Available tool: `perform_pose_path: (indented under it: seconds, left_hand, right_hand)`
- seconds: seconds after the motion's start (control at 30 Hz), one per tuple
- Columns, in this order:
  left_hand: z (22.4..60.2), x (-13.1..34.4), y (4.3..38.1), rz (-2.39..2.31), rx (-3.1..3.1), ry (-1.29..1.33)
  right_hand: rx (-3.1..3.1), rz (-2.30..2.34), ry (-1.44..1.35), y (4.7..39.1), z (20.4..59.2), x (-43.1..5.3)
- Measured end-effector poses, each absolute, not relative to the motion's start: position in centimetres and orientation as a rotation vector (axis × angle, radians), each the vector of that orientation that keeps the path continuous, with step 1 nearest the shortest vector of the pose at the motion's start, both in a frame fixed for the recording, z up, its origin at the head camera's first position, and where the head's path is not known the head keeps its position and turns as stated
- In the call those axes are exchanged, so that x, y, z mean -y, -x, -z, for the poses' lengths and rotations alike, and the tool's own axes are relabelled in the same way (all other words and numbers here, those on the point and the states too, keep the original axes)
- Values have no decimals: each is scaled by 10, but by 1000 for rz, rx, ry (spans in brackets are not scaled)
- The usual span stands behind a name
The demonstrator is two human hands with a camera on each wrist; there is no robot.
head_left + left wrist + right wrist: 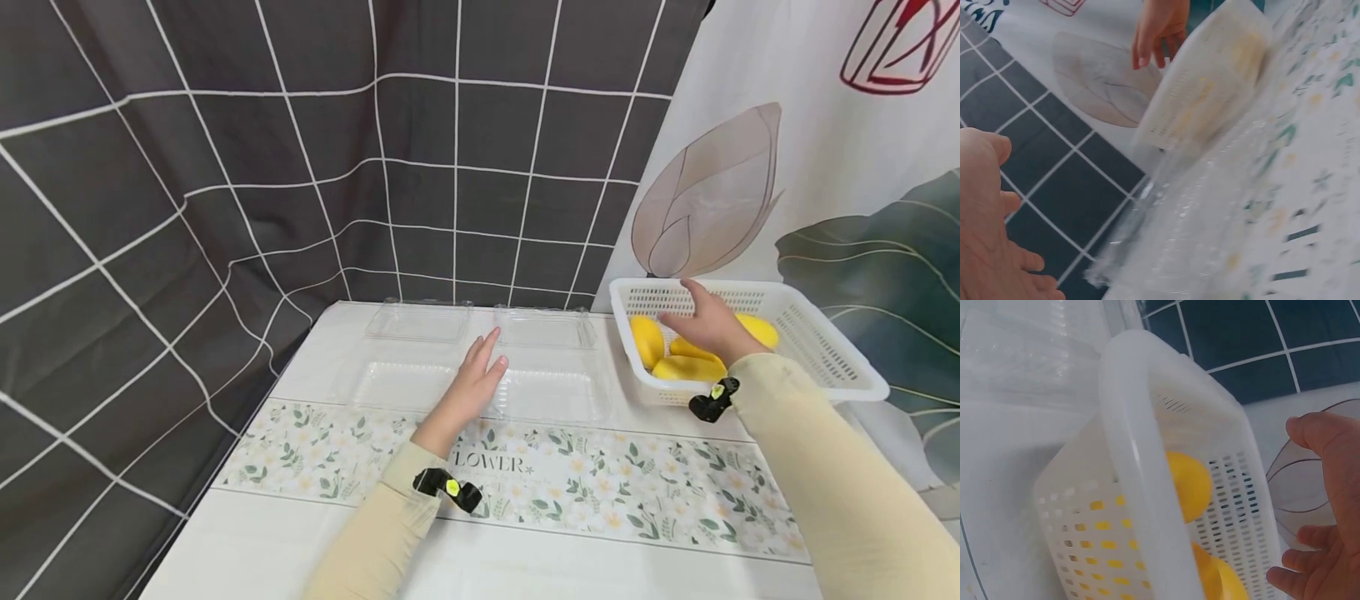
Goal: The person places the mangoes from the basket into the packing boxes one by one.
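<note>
My right hand (708, 321) hovers over a white plastic basket (832, 333), fingers spread and holding nothing. Inside it lie several smooth yellow fruits that look like mangoes (686, 368); the hand and wrist partly cover them. In the right wrist view, a gap shows between the right hand (1329, 506) and the yellow fruit (1189, 487). My left hand (468, 387), fingers extended and holding nothing, is above two clear plastic clamshell boxes, the left box (401, 385) and the right box (558, 396). Both boxes lie with their lids folded back, side by side.
A white table cover with a floral band (600, 483) lies beneath everything. Behind the boxes hangs a dark curtain with white grid lines (495, 200). A white cloth with leaf prints (705, 192) hangs behind the basket.
</note>
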State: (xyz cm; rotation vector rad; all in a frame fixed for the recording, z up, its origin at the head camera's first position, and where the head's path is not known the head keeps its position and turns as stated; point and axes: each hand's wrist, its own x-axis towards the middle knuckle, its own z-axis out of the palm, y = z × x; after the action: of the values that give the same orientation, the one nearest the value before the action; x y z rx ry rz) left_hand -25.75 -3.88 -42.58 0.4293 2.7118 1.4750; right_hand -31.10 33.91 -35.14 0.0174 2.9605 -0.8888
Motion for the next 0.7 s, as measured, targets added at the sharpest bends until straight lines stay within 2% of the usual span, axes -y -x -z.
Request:
perform_pose_path:
  seconds: [0.47,0.7]
  left_hand:
    - [468,27,248,-1664,-2627,-281]
    - [483,26,246,-1822,-2535,-355]
  right_hand:
    - [-2921,856,-28,312,368,-341]
    - [-2895,867,-28,317,373,-339]
